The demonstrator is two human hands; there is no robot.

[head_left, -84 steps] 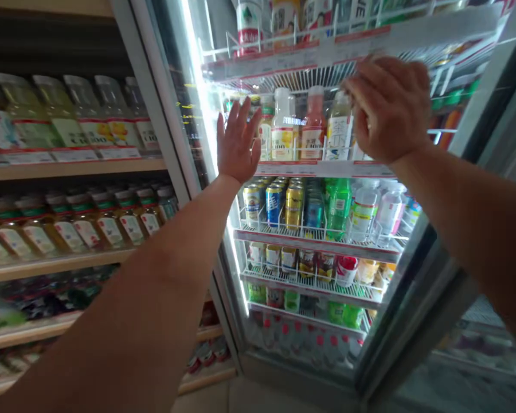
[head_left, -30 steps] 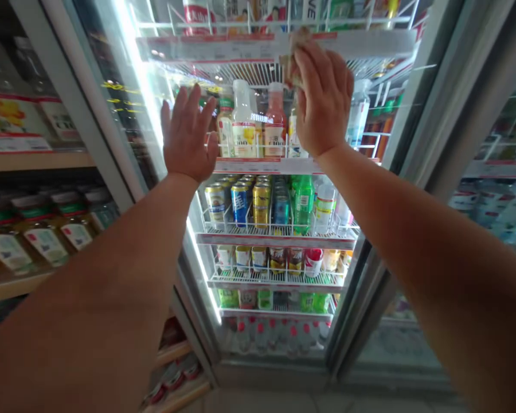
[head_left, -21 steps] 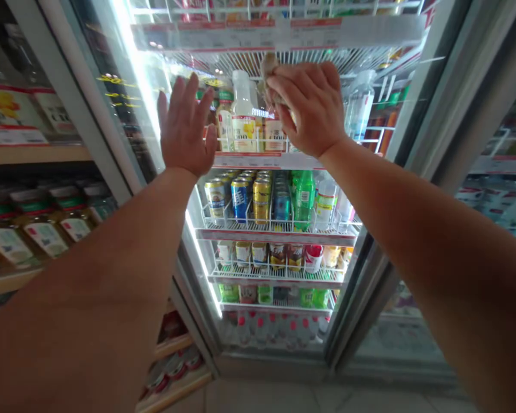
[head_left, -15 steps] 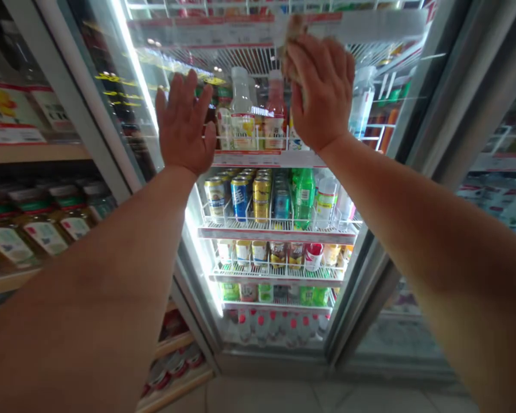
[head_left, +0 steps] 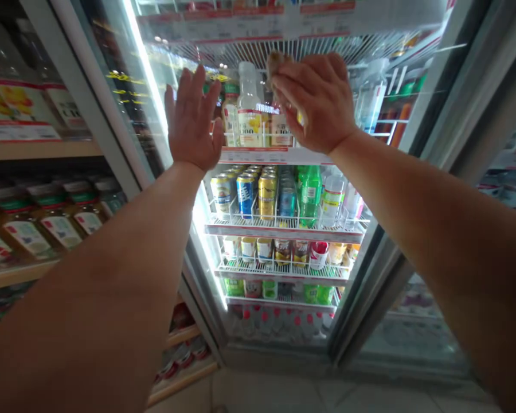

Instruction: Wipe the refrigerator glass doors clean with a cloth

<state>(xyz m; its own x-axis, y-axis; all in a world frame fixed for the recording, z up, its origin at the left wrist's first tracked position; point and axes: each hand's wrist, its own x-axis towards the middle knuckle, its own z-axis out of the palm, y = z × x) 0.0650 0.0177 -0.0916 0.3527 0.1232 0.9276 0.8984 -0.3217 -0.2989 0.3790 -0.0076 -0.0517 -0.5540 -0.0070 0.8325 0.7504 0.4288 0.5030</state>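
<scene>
My left hand point(head_left: 194, 123) lies flat with fingers spread against the glass door point(head_left: 155, 152) of a lit drinks cooler. Higher up on the right, my right hand point(head_left: 320, 103) has its fingers curled over a crumpled brownish cloth point(head_left: 276, 62) pressed to the same glass. Only a bit of the cloth shows past the fingertips; the palm hides the rest. Behind the glass, between the hands, stands a clear bottle with a yellow-and-white label point(head_left: 250, 117). Part of the bottle row is covered by my right hand.
Lower cooler shelves hold cans point(head_left: 266, 195), a green bottle point(head_left: 310, 195) and several red-capped bottles at the bottom. Open shelving with juice bottles point(head_left: 28, 226) stands left. A metal door frame point(head_left: 370, 275) runs along the right, with another cooler beyond. Tiled floor point(head_left: 275, 390) lies below.
My right hand and the cloth have moved down and to the left across the glass. My left hand remains flat on it. The view has shifted slightly.
</scene>
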